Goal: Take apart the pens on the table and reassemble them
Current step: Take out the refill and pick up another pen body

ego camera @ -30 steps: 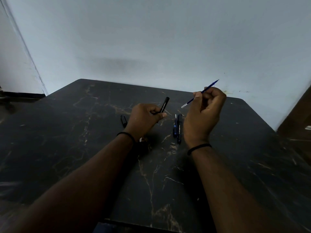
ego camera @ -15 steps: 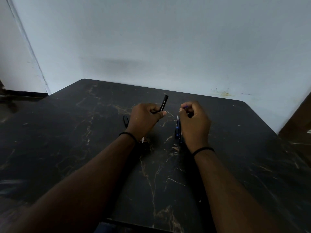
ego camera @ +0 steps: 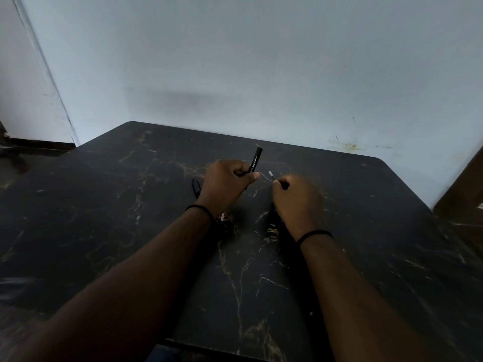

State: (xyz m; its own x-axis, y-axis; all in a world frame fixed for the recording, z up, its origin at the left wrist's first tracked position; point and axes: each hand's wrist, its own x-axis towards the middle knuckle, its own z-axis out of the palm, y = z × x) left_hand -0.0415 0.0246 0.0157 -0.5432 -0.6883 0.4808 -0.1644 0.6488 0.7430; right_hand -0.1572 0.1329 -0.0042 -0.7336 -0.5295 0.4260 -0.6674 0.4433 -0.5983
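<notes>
My right hand (ego camera: 296,202) has dropped from up high to just above the desk (ego camera: 104,231), pinching the refill (ego camera: 273,176), whose pale tip points up-left at my left hand (ego camera: 226,182). Left is gripping the black barrel (ego camera: 255,160), tilted up toward the far edge. Barrel lies just left of the tip; cap (ego camera: 196,186) sits left of the left hand.

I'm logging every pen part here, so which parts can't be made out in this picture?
Head view:
- Refill: only its pale tip shows; the right hand covers the rest.
- Pens under that hand: hidden.
- Barrel: lower end inside the left hand.
- Cap: partly behind the left hand.
</notes>
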